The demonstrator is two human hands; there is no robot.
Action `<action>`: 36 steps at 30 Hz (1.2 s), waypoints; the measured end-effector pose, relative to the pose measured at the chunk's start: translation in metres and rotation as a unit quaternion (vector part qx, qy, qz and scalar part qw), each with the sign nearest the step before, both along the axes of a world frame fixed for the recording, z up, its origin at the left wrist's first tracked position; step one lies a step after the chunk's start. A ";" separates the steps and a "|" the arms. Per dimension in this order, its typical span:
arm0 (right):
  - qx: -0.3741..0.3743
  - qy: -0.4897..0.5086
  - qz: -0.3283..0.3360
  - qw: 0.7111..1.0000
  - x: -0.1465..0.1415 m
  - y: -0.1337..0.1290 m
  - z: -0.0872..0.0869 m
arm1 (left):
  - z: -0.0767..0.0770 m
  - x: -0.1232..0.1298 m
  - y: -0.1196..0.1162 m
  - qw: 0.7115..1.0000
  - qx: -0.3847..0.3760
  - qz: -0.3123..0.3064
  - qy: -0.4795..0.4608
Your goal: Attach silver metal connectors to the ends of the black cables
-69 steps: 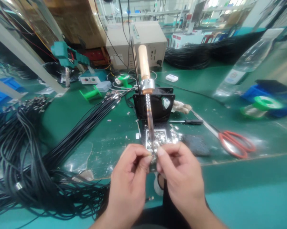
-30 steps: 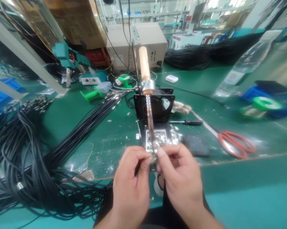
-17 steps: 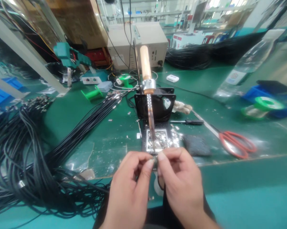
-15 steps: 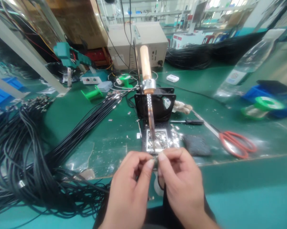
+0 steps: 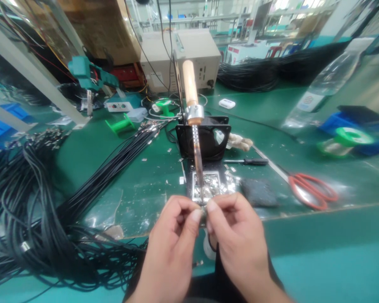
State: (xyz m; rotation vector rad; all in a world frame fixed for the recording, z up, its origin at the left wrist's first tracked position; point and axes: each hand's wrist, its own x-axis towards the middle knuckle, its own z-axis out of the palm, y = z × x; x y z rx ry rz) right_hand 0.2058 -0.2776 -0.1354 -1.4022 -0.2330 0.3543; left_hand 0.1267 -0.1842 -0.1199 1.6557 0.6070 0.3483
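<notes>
My left hand (image 5: 176, 240) and my right hand (image 5: 235, 237) meet fingertip to fingertip at the bench's front edge. Each is closed in a pinch. Between them is a small metallic piece (image 5: 203, 211), mostly covered by the fingers and too small to name. Just beyond it the tip of a soldering iron (image 5: 197, 155) points down; the iron has a wooden handle and is fixed upright in a stand. Whether tip and piece touch, I cannot tell. Under the iron lies a shallow tray (image 5: 220, 179) of small silvery pieces.
Black cables (image 5: 44, 210) fill the left side and hang over the edge. A black fan frame (image 5: 203, 141) stands behind the tray. To the right lie a screwdriver (image 5: 255, 161), a dark pad (image 5: 259, 192), red-handled scissors (image 5: 312, 190), a solder spool (image 5: 347, 141) and a plastic bottle (image 5: 329, 80).
Both hands stay pinched at the iron's tip, almost unmoved. The whole view has shifted very slightly.
</notes>
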 end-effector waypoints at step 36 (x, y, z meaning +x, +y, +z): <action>0.030 -0.023 -0.050 0.998 -0.001 0.006 -0.011 | 0.003 0.007 -0.005 0.992 0.115 0.040 -0.035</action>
